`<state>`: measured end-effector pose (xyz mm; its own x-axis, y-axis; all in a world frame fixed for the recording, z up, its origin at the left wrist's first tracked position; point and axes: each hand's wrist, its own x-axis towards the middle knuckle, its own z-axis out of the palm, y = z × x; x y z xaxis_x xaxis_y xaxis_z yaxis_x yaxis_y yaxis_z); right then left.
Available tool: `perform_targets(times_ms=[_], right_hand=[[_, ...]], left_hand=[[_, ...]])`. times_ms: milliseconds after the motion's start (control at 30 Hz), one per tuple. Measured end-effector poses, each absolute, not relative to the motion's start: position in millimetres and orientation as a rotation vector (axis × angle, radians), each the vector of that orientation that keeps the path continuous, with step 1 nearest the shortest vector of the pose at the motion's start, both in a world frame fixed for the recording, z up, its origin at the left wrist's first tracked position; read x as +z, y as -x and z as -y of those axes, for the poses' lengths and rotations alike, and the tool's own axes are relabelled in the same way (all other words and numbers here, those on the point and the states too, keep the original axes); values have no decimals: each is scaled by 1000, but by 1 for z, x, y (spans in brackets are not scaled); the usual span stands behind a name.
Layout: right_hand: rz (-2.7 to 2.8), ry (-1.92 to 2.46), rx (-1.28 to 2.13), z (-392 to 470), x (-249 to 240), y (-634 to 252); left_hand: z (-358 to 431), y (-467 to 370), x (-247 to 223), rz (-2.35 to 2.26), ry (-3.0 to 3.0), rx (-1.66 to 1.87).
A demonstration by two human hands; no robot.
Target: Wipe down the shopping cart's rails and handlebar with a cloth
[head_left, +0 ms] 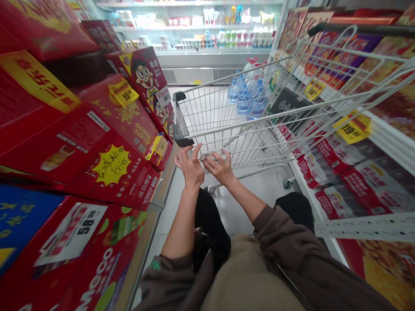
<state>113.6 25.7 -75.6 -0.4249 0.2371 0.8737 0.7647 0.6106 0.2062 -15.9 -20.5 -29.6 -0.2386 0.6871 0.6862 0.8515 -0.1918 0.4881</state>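
My left hand (192,168) is raised near the low front corner of a wire shopping cart (233,138), its fingers bent but apart and nothing clearly held. Beside it, my right hand (222,168) has its fingers curled around something small and pale (207,156), too blurred to name. The two hands are close together, in front of the cart's wire side. The cart stands across the aisle, its basket tipping up toward the right of the view.
Red boxed goods (119,172) with yellow price tags line the left. Shelves of packaged goods (343,172) stand on the right. Large water bottles (243,97) sit on the floor beyond the cart, before a lit refrigerated case (207,54). My knees are below my hands.
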Motion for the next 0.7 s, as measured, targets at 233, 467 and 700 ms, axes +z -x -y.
perform_targets(times_ms=[233,467,700], right_hand=[[1853,896,-778,-33,-58,-136],[1980,844,-720,-29,-75,-155],[1874,928,-792,-39,-55,-153]], left_hand=[[13,20,-25,1904,1733,-1481],[12,0,-30,1880,1547,-1491],[2,-16,-21,1813,1803,-1384]])
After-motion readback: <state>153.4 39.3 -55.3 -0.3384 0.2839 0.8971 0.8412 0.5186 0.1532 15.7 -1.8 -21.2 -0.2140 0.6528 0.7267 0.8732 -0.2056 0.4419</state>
